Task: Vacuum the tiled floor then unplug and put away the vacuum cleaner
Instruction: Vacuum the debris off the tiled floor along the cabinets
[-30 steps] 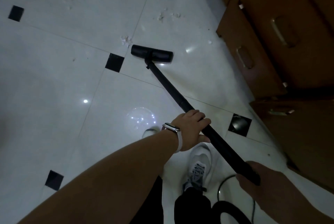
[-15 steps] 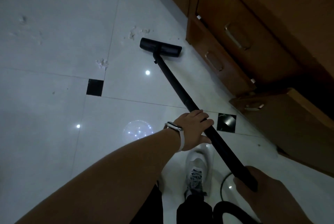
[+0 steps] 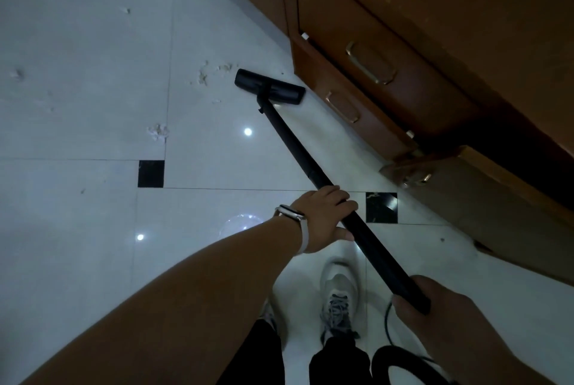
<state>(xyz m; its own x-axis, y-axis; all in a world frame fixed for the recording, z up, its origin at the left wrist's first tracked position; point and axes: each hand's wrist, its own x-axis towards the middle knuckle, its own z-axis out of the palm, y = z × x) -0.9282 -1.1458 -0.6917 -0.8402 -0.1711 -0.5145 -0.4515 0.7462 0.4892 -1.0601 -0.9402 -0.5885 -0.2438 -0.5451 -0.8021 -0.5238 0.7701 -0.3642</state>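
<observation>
Vacuum head [image 3: 269,87] flat on the tiled floor [image 3: 77,43], just beside the wooden cabinet [image 3: 403,80] base at right; open tile lies left. Four debris clumps [image 3: 159,132] are near it. Left hand [image 3: 323,218] fingers wrap the wand [image 3: 292,144] mid-length; right hand [image 3: 441,319] is closed round its near end.

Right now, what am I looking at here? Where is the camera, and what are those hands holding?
The camera sits on a person's head, looking down at their own arms and shoes. No robot is involved. The left hand, wearing a watch, grips the middle of a black vacuum wand. The right hand grips its lower end. The floor nozzle rests on the white tiled floor beside wooden drawers. Scraps of debris lie just left of the nozzle.
</observation>
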